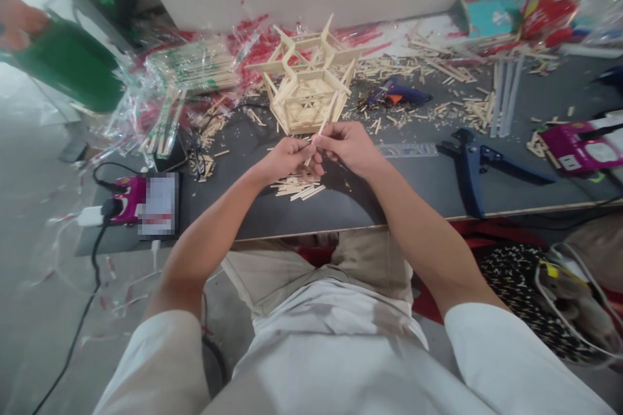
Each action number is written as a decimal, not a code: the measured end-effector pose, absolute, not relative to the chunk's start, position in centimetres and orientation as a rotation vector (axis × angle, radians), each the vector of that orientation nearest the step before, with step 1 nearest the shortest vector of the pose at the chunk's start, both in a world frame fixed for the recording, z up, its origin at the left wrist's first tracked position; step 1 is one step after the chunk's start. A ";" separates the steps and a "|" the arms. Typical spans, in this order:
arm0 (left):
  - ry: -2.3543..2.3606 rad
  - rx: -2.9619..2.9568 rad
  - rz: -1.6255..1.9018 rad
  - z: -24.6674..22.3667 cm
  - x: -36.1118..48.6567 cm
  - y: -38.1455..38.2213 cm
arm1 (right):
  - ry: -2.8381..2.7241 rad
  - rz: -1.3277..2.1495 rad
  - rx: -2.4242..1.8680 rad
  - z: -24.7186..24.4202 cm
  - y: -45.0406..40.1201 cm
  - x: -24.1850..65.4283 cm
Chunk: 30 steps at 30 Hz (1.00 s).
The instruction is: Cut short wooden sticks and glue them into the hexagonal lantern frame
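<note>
A thin pale wooden stick slants upward between my two hands, just above the table's near side. My right hand pinches it between thumb and fingers. My left hand is closed too, its fingertips on the stick's lower part. Right behind the hands stands a many-sided frame built of glued wooden sticks, with pointed arms rising from its top. Below my hands lies a small pile of short cut sticks, partly covered by the left fingers.
A blue glue gun lies among stick scraps behind a clear ruler. Blue cutters rest on the right near clear glue sticks. Wrapped stick bundles are at left. A phone and purple power strips flank the workspace.
</note>
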<state>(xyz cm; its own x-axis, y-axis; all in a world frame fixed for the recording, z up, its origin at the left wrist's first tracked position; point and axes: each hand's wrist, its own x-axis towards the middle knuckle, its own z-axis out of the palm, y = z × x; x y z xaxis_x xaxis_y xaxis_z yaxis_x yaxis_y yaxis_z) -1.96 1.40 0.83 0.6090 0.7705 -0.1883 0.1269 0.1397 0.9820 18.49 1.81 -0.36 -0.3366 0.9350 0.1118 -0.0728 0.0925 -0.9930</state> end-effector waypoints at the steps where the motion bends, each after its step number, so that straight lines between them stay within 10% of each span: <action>1: 0.823 1.379 0.557 0.7 -2.0 1.4 | -1.468 1.389 -0.906 -0.4 1.8 18.5; 30: 0.774 1.425 0.631 1.0 -1.6 1.0 | -1.472 1.333 -0.880 -0.2 1.7 18.4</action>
<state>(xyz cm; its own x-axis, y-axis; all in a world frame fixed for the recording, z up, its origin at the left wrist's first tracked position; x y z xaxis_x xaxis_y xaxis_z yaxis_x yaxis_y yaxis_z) -1.62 1.05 0.97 0.6154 0.7829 -0.0915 0.0686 0.0624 0.9957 18.40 1.70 -0.20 -0.3090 0.9359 0.1694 -0.0759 0.1533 -0.9853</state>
